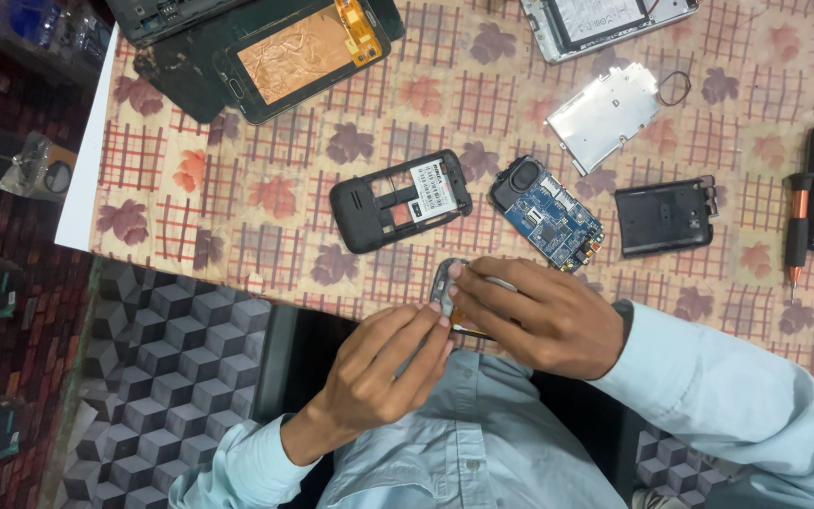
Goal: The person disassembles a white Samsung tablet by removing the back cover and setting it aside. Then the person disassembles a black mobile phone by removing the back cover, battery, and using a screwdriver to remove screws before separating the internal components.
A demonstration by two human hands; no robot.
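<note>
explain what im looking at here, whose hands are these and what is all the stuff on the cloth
This is one picture from a camera worn on a person's head, looking down at their own two bare hands. No machine is involved. The left hand and right hand together grip a small grey phone part at the edge of a table under a floral checked cloth. What exactly that part is I cannot tell, since fingers cover most of it. On the cloth lie a black phone back frame, a blue circuit board, a black rectangular cover, a silver metal plate, an orange and black screwdriver and a screen panel with a copper foil back.
</note>
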